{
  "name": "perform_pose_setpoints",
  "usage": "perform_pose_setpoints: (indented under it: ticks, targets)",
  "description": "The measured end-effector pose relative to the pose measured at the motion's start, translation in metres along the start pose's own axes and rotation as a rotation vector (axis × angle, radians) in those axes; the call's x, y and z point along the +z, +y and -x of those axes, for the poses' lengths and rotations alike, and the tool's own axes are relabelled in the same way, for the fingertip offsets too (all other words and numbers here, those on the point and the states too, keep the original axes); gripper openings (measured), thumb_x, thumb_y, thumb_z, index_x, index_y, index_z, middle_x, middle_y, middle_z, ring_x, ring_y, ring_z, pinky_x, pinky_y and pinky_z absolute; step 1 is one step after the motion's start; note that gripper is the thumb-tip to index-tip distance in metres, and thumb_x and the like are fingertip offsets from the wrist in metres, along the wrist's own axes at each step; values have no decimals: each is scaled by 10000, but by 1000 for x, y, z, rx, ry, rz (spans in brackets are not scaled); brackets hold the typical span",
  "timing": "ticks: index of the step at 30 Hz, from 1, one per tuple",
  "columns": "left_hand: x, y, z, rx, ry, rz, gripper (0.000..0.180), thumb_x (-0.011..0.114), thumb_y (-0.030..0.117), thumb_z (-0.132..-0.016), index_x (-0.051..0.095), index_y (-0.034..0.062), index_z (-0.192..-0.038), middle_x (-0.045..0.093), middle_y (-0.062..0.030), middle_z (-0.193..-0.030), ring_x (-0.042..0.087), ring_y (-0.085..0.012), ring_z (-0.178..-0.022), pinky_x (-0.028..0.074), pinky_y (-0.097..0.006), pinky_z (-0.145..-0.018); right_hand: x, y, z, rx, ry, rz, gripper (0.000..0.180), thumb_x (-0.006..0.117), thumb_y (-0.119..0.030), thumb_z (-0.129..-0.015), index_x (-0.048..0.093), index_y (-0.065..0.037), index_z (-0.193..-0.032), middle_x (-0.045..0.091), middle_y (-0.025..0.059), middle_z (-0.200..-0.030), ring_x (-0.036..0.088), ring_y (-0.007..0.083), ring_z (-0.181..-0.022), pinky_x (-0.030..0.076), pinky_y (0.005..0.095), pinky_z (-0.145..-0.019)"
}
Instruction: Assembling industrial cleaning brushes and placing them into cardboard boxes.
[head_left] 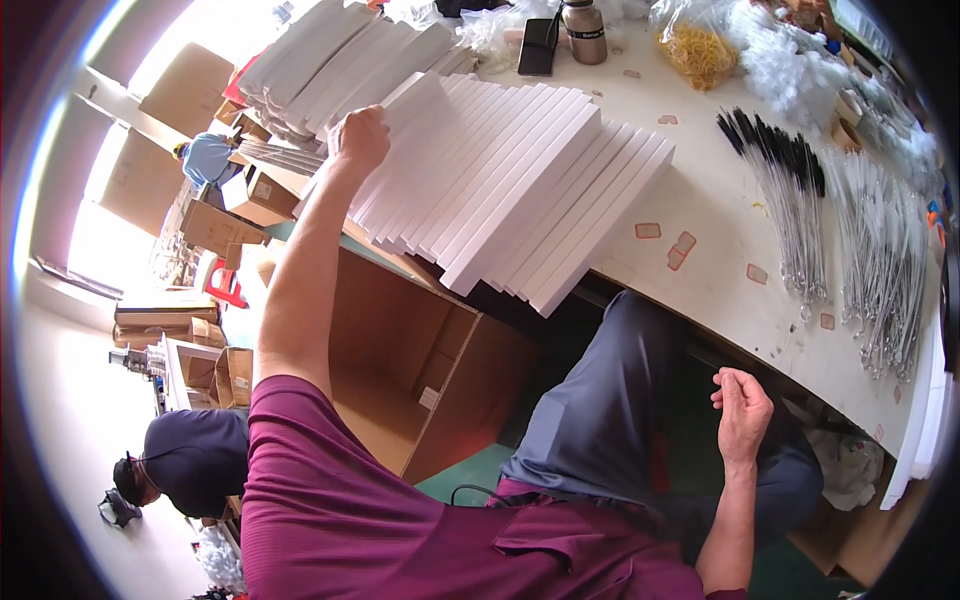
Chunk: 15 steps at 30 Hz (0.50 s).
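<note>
A row of long, slim white boxes (pixel 480 170) lies on the table, overlapping one another and jutting past its near edge. At the left end of this row my left hand (pixel 358 137) is closed, its fingers at the edge of a white box; the fingertips are partly hidden. Over my lap, short of the table edge, I hold my right hand (pixel 743 410) with its fingers curled together and nothing visible in them. Behind the row, more white boxes (pixel 340 60) are piled.
Bundles of thin brushes with black bristles (pixel 775 150) and white bristles (pixel 875 220) lie at right. At the back are a phone (pixel 538 48), a metal bottle (pixel 585 32) and a bag of yellow rubber bands (pixel 697 52). An open carton (pixel 400 350) stands below left; co-workers (pixel 195 460) are beyond.
</note>
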<state>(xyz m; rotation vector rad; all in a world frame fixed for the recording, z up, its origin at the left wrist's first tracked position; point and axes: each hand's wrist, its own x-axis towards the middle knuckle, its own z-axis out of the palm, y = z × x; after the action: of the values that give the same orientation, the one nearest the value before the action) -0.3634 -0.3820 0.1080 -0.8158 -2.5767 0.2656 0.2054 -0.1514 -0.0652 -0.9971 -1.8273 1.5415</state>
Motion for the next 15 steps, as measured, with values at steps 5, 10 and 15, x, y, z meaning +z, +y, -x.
perform_pose_setpoints:
  ticks: [5, 10, 15]
  targets:
    - [25, -14, -12, -88, -15, 82, 285, 705, 271, -923, 725, 100, -1149, 741, -195, -1133, 701, -353, -1123, 551, -465, -946, 4, 7, 1, 56, -11, 1, 211, 637, -150, -1038, 731, 33, -1079, 739, 80, -923, 645, 95, -712, 528, 241, -651]
    - [21, -8, -13, -113, -18, 55, 306, 716, 284, -914, 726, 110, -1166, 711, -193, -1193, 680, -369, -1150, 532, -478, -981, 8, 11, 2, 106, -27, 23, 209, 640, -147, -1033, 732, 35, -1080, 741, 80, -917, 647, 95, -708, 530, 242, -654]
    - [27, -1, -5, -106, 56, 9, 354, 707, 295, -904, 712, 116, -1208, 678, -195, -1226, 662, -374, -1159, 523, -493, -995, 13, 17, 3, 110, -42, 22, 212, 643, -150, -1032, 732, 36, -1084, 741, 82, -915, 652, 98, -712, 535, 244, -656]
